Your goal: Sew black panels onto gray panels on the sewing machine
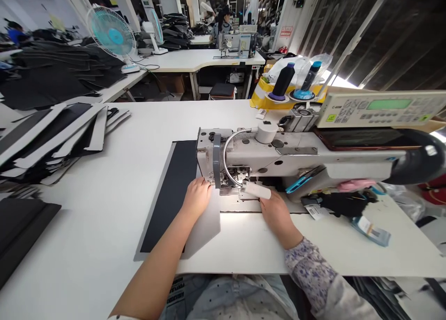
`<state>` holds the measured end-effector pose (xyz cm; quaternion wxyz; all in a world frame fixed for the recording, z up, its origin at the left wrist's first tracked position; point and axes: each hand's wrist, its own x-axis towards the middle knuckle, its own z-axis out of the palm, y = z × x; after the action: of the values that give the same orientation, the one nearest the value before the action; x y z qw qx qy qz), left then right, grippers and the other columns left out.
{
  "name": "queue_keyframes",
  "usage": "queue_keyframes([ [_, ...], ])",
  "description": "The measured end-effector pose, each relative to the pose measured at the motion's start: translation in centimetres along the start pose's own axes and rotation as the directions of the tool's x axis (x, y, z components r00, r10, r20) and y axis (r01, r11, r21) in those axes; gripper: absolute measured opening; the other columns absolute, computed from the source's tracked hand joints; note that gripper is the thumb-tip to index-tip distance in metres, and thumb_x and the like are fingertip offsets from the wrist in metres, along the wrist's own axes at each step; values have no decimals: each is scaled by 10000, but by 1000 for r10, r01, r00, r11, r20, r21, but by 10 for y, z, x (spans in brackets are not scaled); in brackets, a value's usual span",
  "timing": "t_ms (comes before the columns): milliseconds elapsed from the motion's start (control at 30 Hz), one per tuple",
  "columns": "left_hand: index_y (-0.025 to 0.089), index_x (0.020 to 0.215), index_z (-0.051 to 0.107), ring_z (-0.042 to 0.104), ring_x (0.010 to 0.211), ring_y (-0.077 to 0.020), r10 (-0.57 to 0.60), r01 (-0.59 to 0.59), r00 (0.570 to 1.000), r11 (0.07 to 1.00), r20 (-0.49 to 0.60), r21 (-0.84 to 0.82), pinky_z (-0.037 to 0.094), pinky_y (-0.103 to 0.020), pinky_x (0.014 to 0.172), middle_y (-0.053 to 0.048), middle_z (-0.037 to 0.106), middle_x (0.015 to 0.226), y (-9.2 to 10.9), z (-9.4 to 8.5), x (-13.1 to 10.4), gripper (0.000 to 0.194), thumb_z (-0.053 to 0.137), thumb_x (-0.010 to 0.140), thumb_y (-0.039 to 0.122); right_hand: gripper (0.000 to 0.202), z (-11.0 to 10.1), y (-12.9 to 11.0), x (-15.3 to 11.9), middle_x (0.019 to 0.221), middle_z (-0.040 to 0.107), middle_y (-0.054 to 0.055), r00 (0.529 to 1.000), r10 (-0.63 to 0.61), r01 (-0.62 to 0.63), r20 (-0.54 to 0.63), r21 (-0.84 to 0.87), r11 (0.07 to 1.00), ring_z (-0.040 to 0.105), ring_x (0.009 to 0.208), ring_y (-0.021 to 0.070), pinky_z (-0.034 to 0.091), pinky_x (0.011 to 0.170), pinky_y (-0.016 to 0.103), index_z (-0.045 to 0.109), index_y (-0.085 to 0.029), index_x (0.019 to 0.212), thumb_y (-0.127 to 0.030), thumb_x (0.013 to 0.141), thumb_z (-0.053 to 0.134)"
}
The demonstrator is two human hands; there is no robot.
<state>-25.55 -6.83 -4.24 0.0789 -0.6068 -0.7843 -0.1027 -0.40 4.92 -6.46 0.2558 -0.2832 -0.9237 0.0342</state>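
A flat dark panel with a grey border [170, 194] lies on the table, its right part running under the head of a sewing machine [258, 148]. My left hand [198, 199] is on the panel's right side, close to the needle area, with bent fingers pinched together at its edge. On the machine bed, right of the needle, rests my right hand [278, 214]. Its fingertips are hidden behind the white lamp [257, 190] on a bendable metal neck, so what they touch does not show. The presser foot is partly covered by the lamp neck and a grey guard.
Stacked dark and grey pieces [59, 139] lie at the left, with a black folded piece [24, 231] nearer me. Right of the machine sit dark cloth scraps [344, 203] and a blue packet [371, 231]. Two thread cones [284, 81] stand behind it. A person [221, 25] sits farther back.
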Motion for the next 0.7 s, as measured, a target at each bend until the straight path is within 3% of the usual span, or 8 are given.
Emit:
queue_keyframes([
  [133,213,1147,590,539,1115,-243,34,-36,999,996,-24,-80,419,-403,955,-92,601,1205,16,-13,-33,271,449,916,203,233,1,3,4,919,672,136,999,-3,4,36,-48,999,591,910,261,496,826,386,678,-143,877,-121,891,447],
  [267,241,1090,608,557,1009,-211,69,-71,997,981,-19,-179,417,-396,931,-61,622,1101,44,-21,-61,224,457,927,216,241,3,2,0,982,671,144,997,77,-77,8,-22,997,591,933,274,483,849,419,668,-139,952,-212,936,439],
  [400,245,1030,619,548,952,-197,86,-86,996,965,-10,-247,417,-377,899,-44,623,1026,67,-24,-66,183,478,919,213,265,3,4,-2,944,676,128,999,51,-50,15,-20,999,593,914,255,479,852,390,666,-135,956,-123,919,404],
  [533,249,1065,612,542,962,-198,102,-92,995,951,19,-295,406,-375,899,-38,626,1032,81,-23,-63,206,459,929,222,275,-3,2,-1,798,666,116,994,107,-106,29,-39,994,588,797,249,477,772,379,677,-149,844,-143,923,414],
  [600,238,1124,593,538,1003,-212,91,-83,996,944,10,-319,397,-391,923,-47,629,1079,86,-23,-60,231,470,932,267,270,-6,-8,-1,787,674,105,993,119,-119,8,59,991,592,789,244,474,771,384,685,-160,870,-180,937,424],
  [700,217,1137,593,551,1025,-222,34,-28,999,928,10,-370,416,-386,910,-51,643,1099,90,-24,-53,270,528,908,345,204,-8,-35,-4,903,704,72,983,178,-148,-40,401,904,619,848,220,490,800,374,674,-208,1000,-263,932,490],
])
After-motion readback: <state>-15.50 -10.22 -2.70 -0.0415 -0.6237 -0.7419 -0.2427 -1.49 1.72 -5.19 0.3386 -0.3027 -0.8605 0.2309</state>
